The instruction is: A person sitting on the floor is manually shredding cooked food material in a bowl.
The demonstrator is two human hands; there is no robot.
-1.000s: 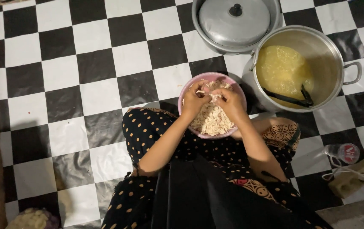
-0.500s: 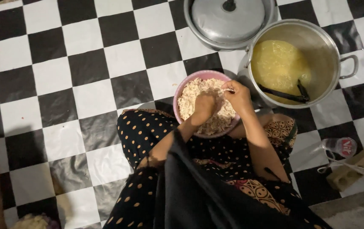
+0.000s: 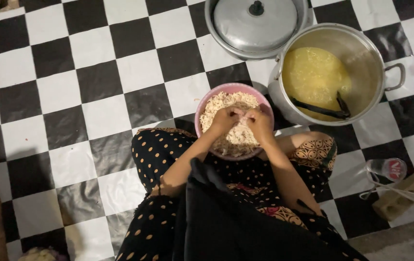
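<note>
A pink bowl point(image 3: 206, 100) full of pale shredded food point(image 3: 219, 104) rests on my lap over the black dotted cloth. Both hands are above the bowl's middle, close together. My left hand point(image 3: 224, 119) and my right hand point(image 3: 260, 123) each pinch the same small piece of the shredded food between the fingertips. The near part of the bowl is hidden by my hands and forearms.
A large metal pot point(image 3: 371, 53) of yellow broth with a dark ladle point(image 3: 320, 109) stands to the right of the bowl. Behind it sits a lidded metal pot point(image 3: 255, 21). A small plastic cup point(image 3: 388, 169) and a wooden block point(image 3: 409, 188) lie at right on the black-and-white checked floor point(image 3: 96, 72).
My right hand came back from the bowl's far rim toward the middle. Both hands now meet over the bowl, pinching a piece together.
</note>
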